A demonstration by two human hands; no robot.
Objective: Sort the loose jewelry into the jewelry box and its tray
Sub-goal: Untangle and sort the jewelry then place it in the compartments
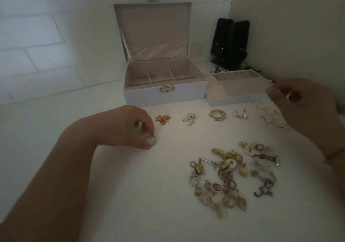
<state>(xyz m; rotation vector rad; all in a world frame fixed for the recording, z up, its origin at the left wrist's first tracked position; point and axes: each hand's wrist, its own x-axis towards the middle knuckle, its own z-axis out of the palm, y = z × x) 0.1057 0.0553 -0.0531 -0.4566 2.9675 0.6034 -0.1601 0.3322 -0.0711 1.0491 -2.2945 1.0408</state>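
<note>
Jewelry pile (231, 176); no legible writing anywhere.

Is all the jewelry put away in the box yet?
Not yet. The jewelry box and tray look empty. A few pieces sit in a row. The left hand pinches an earring; the right hand hovers. A tangled pile remains.

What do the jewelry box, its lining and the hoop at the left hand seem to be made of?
Jewelry box: probably pale faux leather over a stiff shell, matte, with a metal clasp. Lining: soft beige fabric, velvet-like, without shine. Hoop, pinched by the left hand: seemingly thin gold-toned metal around a pale insert; dim light leaves this uncertain.
</note>
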